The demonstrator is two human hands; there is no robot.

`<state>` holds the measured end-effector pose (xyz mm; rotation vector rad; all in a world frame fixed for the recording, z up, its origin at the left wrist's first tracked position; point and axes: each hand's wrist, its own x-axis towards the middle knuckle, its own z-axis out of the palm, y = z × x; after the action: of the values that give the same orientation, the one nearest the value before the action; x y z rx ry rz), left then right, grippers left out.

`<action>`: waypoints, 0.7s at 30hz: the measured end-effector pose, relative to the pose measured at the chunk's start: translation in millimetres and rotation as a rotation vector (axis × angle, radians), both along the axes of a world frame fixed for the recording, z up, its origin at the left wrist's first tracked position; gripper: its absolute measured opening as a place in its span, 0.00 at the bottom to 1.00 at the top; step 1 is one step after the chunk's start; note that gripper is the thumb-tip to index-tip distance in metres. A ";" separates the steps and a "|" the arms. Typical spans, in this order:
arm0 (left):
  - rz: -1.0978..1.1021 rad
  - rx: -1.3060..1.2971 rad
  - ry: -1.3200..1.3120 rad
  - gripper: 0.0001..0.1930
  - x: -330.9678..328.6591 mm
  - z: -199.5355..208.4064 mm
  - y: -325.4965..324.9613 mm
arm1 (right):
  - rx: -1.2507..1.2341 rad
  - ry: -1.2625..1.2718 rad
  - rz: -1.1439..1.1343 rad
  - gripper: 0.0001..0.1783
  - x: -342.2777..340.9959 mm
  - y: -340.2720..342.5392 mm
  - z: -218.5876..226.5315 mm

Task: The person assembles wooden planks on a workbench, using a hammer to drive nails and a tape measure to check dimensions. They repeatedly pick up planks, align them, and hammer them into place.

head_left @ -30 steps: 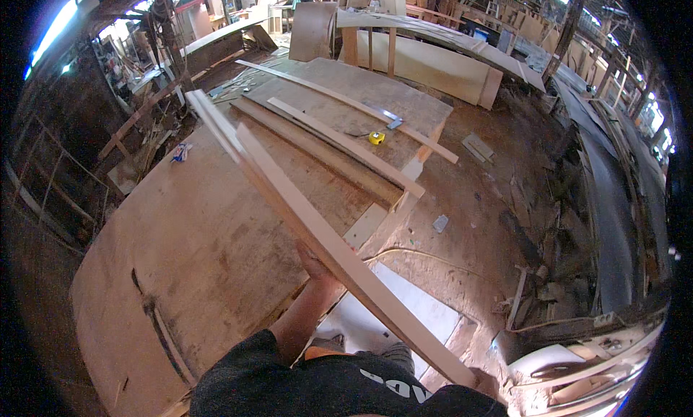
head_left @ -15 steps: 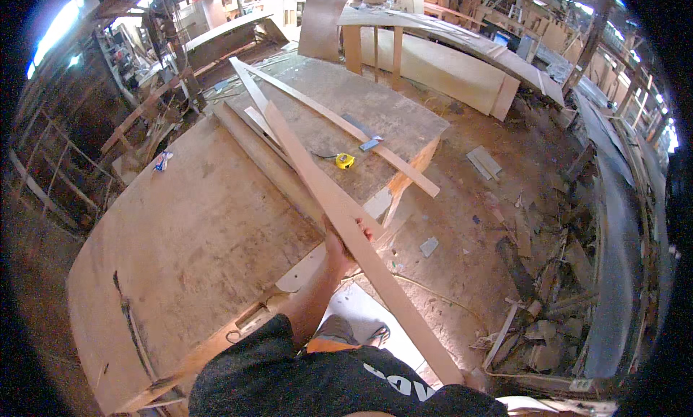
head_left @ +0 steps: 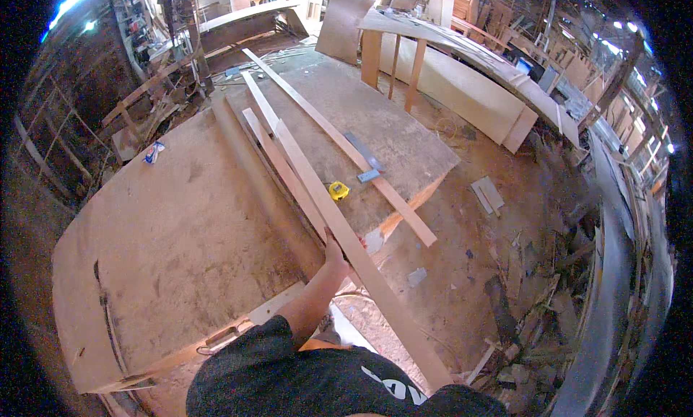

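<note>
My left hand (head_left: 336, 260) is closed around a long, pale wooden strip (head_left: 375, 276) from below, its fingertips showing at the far edge. The strip runs from over the workbench down past the front edge to my right side. Its near end meets my right sleeve; my right hand is not visible there. Other strips (head_left: 285, 166) lie beneath and beside it, next to a long, darker wooden piece (head_left: 267, 186). To the right, a yellow tape measure (head_left: 338, 191) sits on the bench. A try square (head_left: 368, 175) rests across another long strip (head_left: 339, 143).
The large wooden workbench (head_left: 166, 251) has a small blue-and-white packet (head_left: 153, 153) at its left. Offcuts (head_left: 487, 195) lie on the floor to the right, with a scrap heap (head_left: 541, 330) farther right. A long panel (head_left: 462, 89) leans under another table.
The strip in my left hand has swung to lie more in line with the strips beneath it. My view has shifted slightly; the right hand, partly seen before, is now hidden.
</note>
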<state>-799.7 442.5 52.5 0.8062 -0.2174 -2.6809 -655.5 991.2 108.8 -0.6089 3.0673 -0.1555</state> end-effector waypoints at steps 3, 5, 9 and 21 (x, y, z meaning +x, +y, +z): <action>0.132 0.018 -0.102 0.36 -16.8 -9.4 -19.5 | -0.075 0.317 0.121 0.25 -31.6 -25.6 -5.4; 0.286 -0.002 -0.139 0.30 -17.4 -40.2 -47.6 | -0.079 0.025 0.083 0.30 -75.3 -64.1 12.5; 0.078 -0.179 -0.183 0.21 15.5 -10.1 -50.7 | -0.055 -0.367 -0.005 0.41 -138.2 -118.0 33.2; -0.332 -0.412 -0.619 0.16 248.8 3.7 60.8 | -0.146 -0.310 0.336 0.41 -311.2 -242.0 -58.3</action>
<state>-550.9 503.3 56.2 1.5301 -1.0906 -2.4322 -966.7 749.2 50.5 -0.9904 2.6281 -0.4260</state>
